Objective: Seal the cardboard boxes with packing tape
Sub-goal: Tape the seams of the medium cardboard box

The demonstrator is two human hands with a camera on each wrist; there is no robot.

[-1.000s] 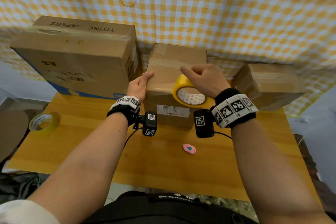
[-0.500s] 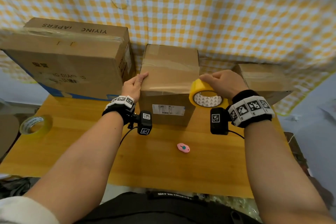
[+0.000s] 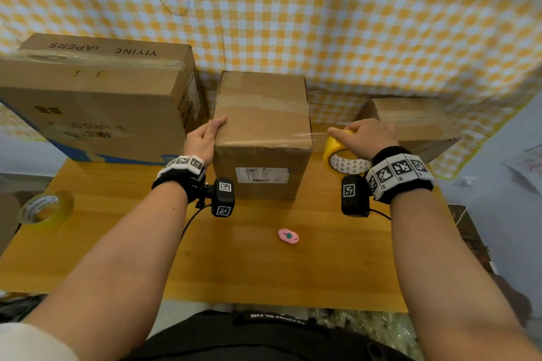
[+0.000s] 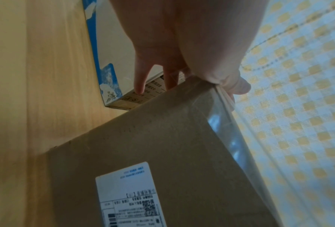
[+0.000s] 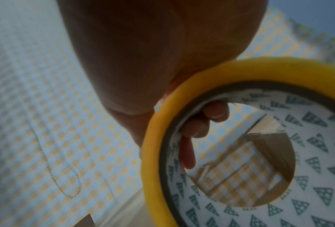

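Note:
A brown cardboard box [image 3: 261, 126] with a white label stands mid-table. My left hand [image 3: 205, 138] lies against its top left edge, thumb on top and fingers down the side; the left wrist view shows the thumb pressing the clear tape at that corner of the box [image 4: 162, 145]. My right hand [image 3: 363, 135] grips a yellow roll of packing tape [image 3: 343, 155] just off the box's right edge, fingers curled inside the core of the roll [image 5: 240, 145]. A clear strip of tape [image 3: 316, 135] stretches from the box's top front edge to the roll.
A large printed carton [image 3: 93, 97] stands left of the box, a smaller box [image 3: 410, 123] at the right. A second tape roll [image 3: 44, 209] lies at the table's left edge. A pink cutter [image 3: 288, 236] lies on the wooden table [image 3: 264, 267]. Checked cloth hangs behind.
My right hand has pulled the tape roll to the right, from over the box's front top to past its right edge, drawing out tape. The left hand stays at the left corner.

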